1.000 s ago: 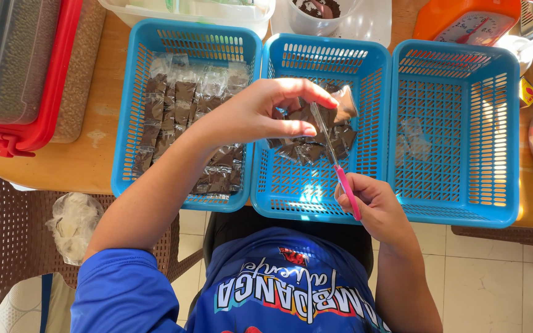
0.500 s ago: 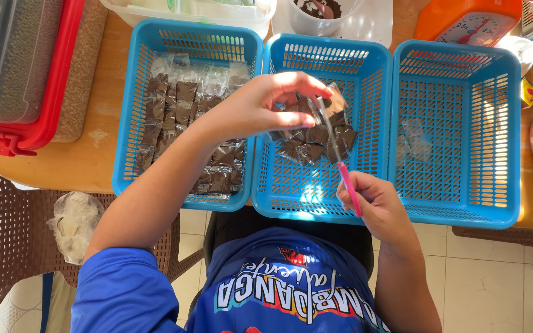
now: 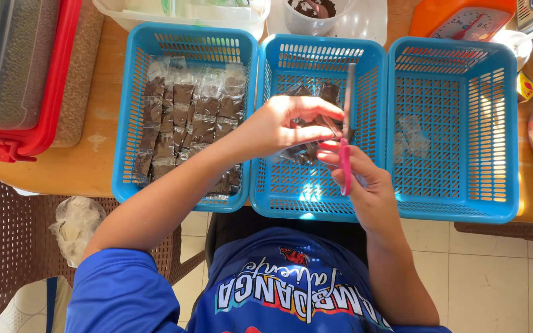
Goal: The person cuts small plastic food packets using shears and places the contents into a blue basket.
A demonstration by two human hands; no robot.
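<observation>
Head view, looking straight down on a wooden table (image 3: 103,132) at which a person in a blue shirt sits. Three blue slotted baskets stand side by side, their walls touching. The left basket (image 3: 126,132) holds rows of clear packets of dark brown pieces (image 3: 183,117), too closely overlapped to count exactly, well over a dozen. The middle basket (image 3: 279,185) holds a smaller loose heap of the same packets, partly hidden by the hands. The right basket (image 3: 495,123) holds one empty-looking clear bag (image 3: 413,134). A red-rimmed bin (image 3: 44,117) sits at the far left, an orange scale (image 3: 458,18) at upper right.

Over the middle basket, the left hand (image 3: 272,126) has its fingers and thumb pinched together on a single packet (image 3: 316,126), held just above the heap. The right hand (image 3: 365,185) is closed on the pink handle of one pair of scissors (image 3: 347,123), blades pointing away from the body and lying alongside the held packet; whether the blades are parted cannot be told.

Judged step: trimming or cutting a packet. The next move would call for steadying the packet edge between the blades, fingertips kept clear.
</observation>
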